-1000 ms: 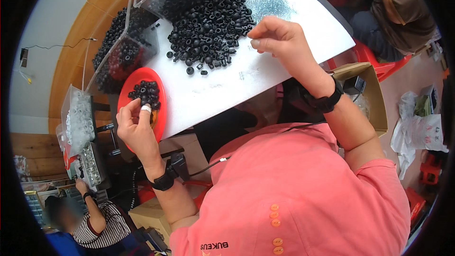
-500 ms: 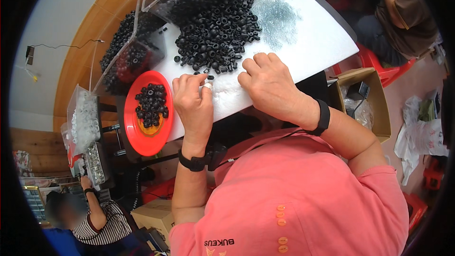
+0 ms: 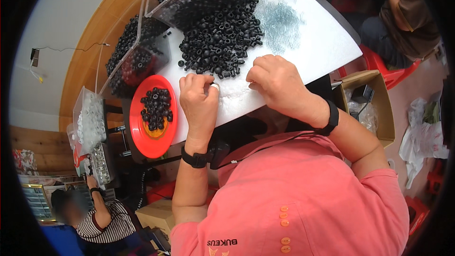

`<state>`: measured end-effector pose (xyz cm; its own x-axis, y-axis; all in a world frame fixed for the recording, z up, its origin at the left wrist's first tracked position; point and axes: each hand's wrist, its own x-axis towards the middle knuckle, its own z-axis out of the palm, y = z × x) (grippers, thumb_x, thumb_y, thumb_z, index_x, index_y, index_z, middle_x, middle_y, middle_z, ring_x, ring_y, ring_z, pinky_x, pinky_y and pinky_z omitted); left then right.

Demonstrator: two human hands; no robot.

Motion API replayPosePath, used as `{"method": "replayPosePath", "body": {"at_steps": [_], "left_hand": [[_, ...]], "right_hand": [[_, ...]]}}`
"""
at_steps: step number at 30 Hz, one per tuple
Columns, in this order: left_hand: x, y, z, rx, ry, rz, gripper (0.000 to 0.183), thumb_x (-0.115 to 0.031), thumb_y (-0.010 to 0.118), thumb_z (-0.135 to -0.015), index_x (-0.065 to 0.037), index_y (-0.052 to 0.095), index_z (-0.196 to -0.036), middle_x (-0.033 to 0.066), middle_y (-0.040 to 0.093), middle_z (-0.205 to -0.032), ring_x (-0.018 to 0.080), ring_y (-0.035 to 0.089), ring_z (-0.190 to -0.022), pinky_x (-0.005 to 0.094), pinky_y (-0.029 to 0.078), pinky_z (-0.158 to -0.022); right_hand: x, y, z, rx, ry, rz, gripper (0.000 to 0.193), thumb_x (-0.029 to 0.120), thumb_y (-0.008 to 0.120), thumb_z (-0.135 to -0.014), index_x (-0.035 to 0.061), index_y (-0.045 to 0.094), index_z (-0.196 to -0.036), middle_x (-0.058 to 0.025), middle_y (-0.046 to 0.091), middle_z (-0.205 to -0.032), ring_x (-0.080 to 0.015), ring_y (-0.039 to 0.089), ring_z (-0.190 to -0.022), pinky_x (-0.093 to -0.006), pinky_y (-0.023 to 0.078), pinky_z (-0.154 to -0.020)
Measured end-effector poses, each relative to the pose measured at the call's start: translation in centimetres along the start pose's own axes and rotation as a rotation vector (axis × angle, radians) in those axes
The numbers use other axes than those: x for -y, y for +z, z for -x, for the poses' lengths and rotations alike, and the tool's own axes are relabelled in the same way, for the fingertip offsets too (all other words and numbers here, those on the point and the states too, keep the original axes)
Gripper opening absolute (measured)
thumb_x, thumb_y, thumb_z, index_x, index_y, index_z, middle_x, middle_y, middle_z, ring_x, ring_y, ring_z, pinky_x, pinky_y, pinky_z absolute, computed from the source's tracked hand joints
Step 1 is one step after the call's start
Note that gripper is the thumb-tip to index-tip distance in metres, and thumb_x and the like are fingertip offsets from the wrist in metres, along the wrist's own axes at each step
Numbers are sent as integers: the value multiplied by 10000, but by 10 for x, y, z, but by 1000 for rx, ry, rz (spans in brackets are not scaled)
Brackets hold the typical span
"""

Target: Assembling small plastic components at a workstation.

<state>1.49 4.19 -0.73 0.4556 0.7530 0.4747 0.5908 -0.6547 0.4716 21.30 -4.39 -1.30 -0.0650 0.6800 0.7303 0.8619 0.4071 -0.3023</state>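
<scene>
My left hand (image 3: 199, 99) is closed in a pinch at the white tabletop's near edge, just below the pile of black plastic parts (image 3: 220, 40). A bit of a small black part shows between its fingertips, by a thumb tip with a white covering. To the right, my right hand (image 3: 279, 80) hovers over the white board (image 3: 327, 33) with fingers pressed together. What it pinches, if anything, is too small to make out. Beyond it lies a scatter of fine silvery-grey pieces (image 3: 279, 23). Left of my left hand, a red plate (image 3: 166, 147) holds several round black parts (image 3: 156, 106).
Clear plastic bins (image 3: 137, 38) of black parts stand at the far left, with a bin of white rings (image 3: 90, 118) nearer. An open cardboard box (image 3: 386, 128) sits right of the table. Two other people sit nearby, at lower left and upper right.
My right hand has dropped slightly and moved a little right. The left hand's fingers have closed in around the small black part. The whole view has shifted slightly.
</scene>
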Motion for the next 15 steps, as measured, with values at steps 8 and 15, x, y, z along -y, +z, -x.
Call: {"method": "replayPosePath", "body": {"at_steps": [8,15], "left_hand": [[-13,4,-24,-54,130,-155,141,-12,664,-812,-29,709,-945,102,622,-914,303,559,-924,409,479,-796],[-19,5,-28,-13,220,-294,108,-68,672,-835,-26,711,-927,107,620,-928,315,559,-949,423,493,-792]], "right_hand": [[-21,-7,-5,97,540,-811,78,59,715,-867,17,680,-923,0,683,-816,-68,580,-728,-229,454,-652],[-19,-6,-3,57,492,-772,78,48,711,-840,11,646,-862,-72,672,-731,-140,629,-676,-291,495,-631]]}}
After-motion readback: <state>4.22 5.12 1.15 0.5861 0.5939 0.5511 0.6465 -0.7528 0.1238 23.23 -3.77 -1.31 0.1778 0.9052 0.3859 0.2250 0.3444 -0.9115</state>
